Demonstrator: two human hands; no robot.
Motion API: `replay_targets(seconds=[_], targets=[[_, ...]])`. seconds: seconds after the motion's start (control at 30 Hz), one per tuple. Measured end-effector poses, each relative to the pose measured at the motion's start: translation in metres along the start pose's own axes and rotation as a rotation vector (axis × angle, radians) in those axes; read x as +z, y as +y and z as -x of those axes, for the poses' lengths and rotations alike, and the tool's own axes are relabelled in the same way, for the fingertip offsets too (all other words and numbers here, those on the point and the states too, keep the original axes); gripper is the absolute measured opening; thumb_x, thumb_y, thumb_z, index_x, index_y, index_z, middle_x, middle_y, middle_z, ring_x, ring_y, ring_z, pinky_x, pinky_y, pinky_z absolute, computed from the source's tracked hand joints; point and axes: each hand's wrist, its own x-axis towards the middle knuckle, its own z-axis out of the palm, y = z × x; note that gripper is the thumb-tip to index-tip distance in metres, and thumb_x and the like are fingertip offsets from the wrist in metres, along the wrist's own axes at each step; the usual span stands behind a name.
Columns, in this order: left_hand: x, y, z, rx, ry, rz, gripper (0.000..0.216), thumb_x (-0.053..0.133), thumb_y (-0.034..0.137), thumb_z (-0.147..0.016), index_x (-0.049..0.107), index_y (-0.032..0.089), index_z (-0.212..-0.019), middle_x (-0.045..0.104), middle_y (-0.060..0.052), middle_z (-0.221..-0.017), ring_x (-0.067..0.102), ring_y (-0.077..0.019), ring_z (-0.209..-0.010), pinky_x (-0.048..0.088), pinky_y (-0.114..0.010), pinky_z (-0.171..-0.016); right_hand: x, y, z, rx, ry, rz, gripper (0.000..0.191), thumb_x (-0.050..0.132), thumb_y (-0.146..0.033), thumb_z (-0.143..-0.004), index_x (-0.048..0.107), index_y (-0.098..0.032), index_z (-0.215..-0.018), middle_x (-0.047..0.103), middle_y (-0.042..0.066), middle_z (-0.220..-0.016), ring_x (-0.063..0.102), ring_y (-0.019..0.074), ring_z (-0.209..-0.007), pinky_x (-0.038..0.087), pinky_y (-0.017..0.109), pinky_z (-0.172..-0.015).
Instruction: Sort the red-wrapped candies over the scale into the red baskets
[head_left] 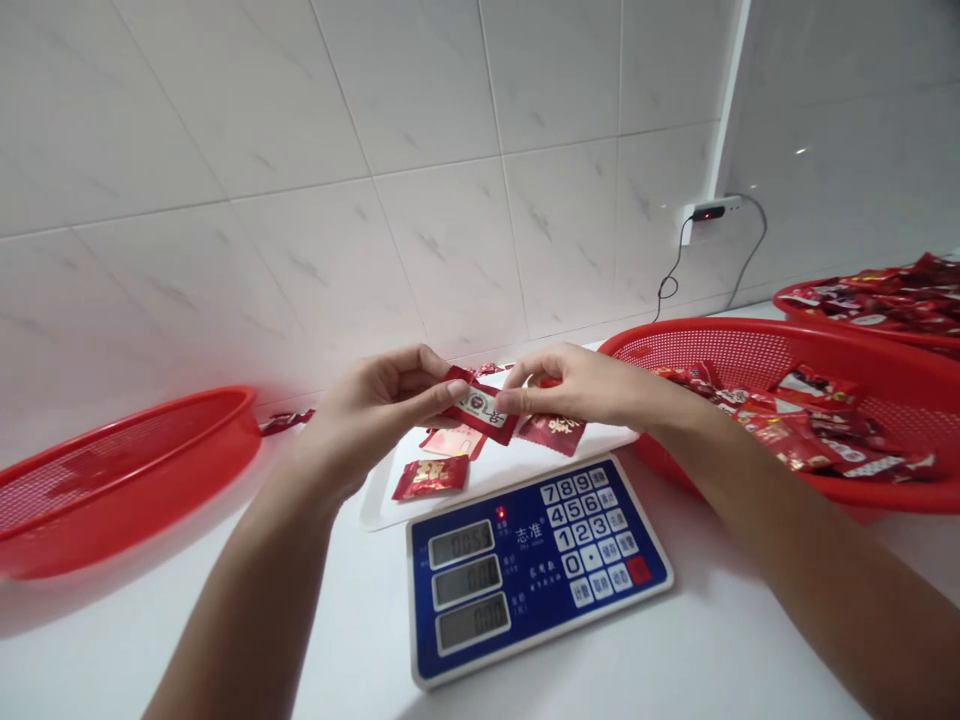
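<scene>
Above the pan of a digital scale (536, 570), a small red packet (482, 408) with a white label is pinched between my two hands. My left hand (390, 400) grips its left end, thumb on top. The fingers of my right hand (559, 385) close on its right end. Below them, several red wrapped packets lie on the white scale pan (382, 505), among them a red and gold packet (431, 478) at the front left and a dark red packet (553, 432) under my right hand. The scale's top display reads about 0.055.
On the right stands a red plastic basket (862, 350) holding many red packets, with another filled red basket (795, 300) behind it. A red basket (202, 470) stands at the left, with a dark packet (286, 421) beside it. A power socket (697, 228) with cables is on the tiled wall.
</scene>
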Motion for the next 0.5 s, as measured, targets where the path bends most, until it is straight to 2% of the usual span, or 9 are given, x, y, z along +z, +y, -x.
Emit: replay_targets(seconds=[0.1, 0.23, 0.33, 0.5], targets=[[-0.001, 0.0, 0.001, 0.0, -0.05, 0.033, 0.026, 0.078, 0.033, -0.074, 0.057, 0.019, -0.073, 0.074, -0.004, -0.076, 0.073, -0.021, -0.075, 0.06, -0.029, -0.066, 0.0, -0.001, 0.001, -0.054, -0.048, 0.013, 0.031, 0.072, -0.048, -0.076, 0.069, -0.018, -0.079, 0.062, 0.0, -0.071, 0.053, 0.0113, -0.062, 0.037, 0.024, -0.055], [-0.002, -0.002, 0.001, 0.009, -0.097, 0.036, 0.026, 0.079, 0.035, -0.073, 0.058, 0.019, -0.074, 0.074, -0.005, -0.075, 0.073, -0.0212, -0.072, 0.059, -0.029, -0.062, 0.003, -0.003, 0.0, -0.118, -0.046, 0.02, 0.028, 0.071, -0.045, -0.078, 0.065, -0.018, -0.075, 0.056, -0.002, -0.066, 0.049, 0.0106, -0.06, 0.035, 0.024, -0.054], [0.001, -0.002, 0.001, 0.021, -0.059, 0.04, 0.028, 0.081, 0.035, -0.07, 0.058, 0.019, -0.072, 0.073, -0.004, -0.074, 0.072, -0.0209, -0.072, 0.06, -0.03, -0.064, 0.005, -0.003, 0.001, -0.119, -0.017, 0.032, 0.024, 0.07, -0.041, -0.079, 0.066, -0.017, -0.076, 0.058, 0.0, -0.068, 0.051, 0.0111, -0.062, 0.037, 0.024, -0.055], [0.012, -0.004, 0.0, 0.11, 0.046, 0.017, 0.027, 0.082, 0.033, -0.07, 0.059, 0.019, -0.072, 0.074, -0.004, -0.078, 0.072, -0.0198, -0.075, 0.061, -0.032, -0.074, 0.004, -0.003, 0.002, -0.102, 0.106, 0.102, 0.021, 0.069, -0.038, -0.081, 0.069, -0.017, -0.077, 0.061, 0.002, -0.068, 0.053, 0.0126, -0.059, 0.037, 0.026, -0.052]])
